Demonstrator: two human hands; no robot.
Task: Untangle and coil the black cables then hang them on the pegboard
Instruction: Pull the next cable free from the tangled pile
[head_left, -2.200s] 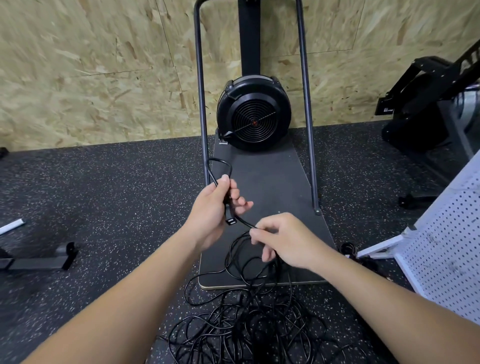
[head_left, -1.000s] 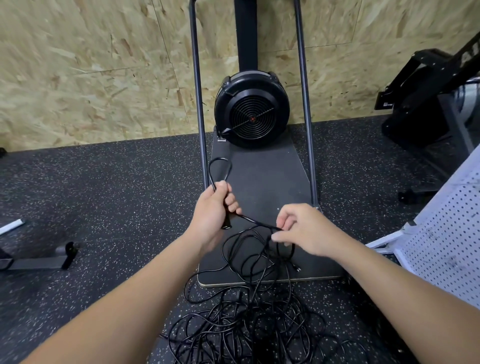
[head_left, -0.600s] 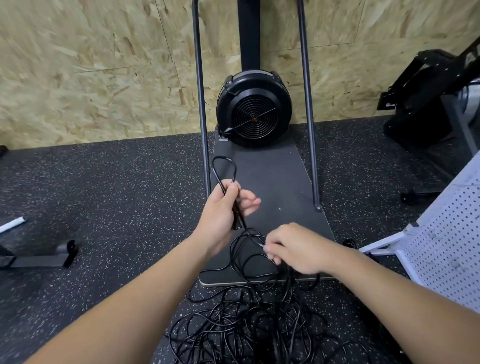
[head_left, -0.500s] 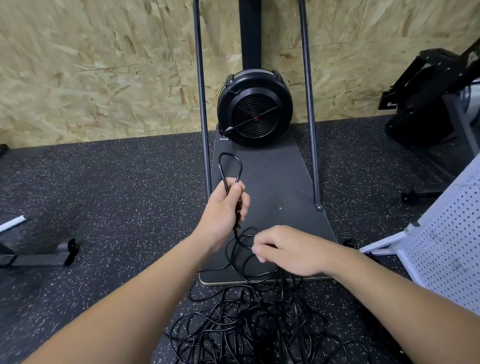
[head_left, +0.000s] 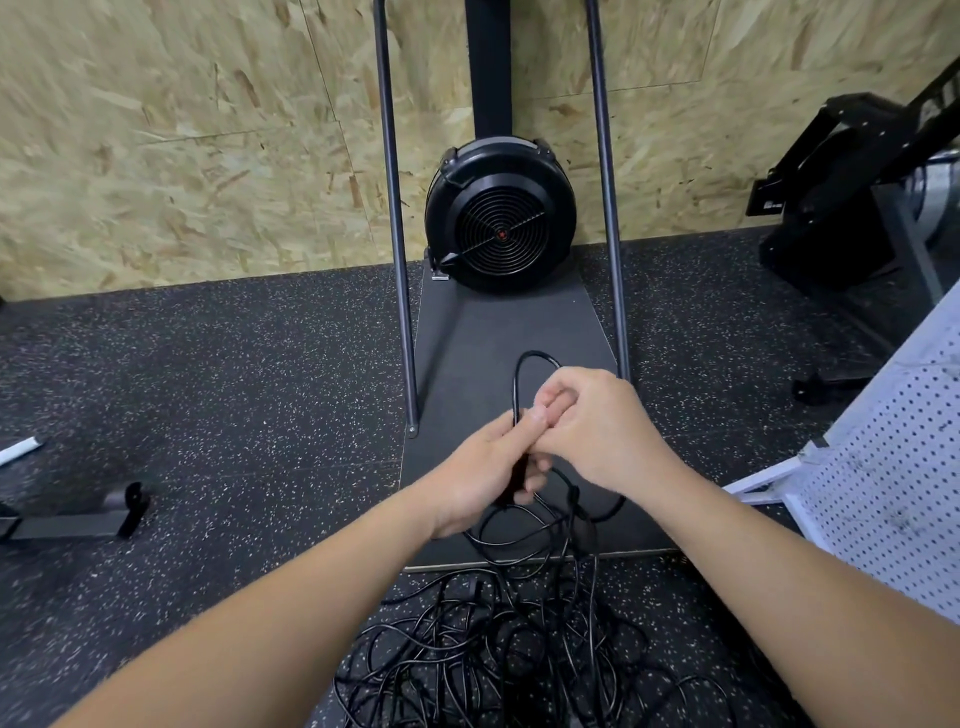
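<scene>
Two bare hands meet in front of the person, right over the flat dark base plate (head_left: 498, 332) of a gym machine. The left hand (head_left: 480, 480) is curled round a thin black cable, gripping it so that a narrow loop of black cable (head_left: 519, 374) stands up above the fist. The right hand (head_left: 597, 426) sits just beside and partly over the left, touching it, its fingers (head_left: 558, 400) bent in at the top of the loop; it seems to pinch the same cable there, though the fingertips are hidden behind the knuckles. From the hands more strands drop down and run into a big tangled heap of black cables (head_left: 498, 660) lying on the dark speckled rubber floor (head_left: 234, 389), partly over the near edge of the base plate. At the far end of the plate stands a round black fan housing (head_left: 500, 214) between two slim upright metal bars (head_left: 397, 260), against a chipboard wall (head_left: 182, 130). The white perforated pegboard (head_left: 898, 467) leans at the right edge, well apart from the heap.
</scene>
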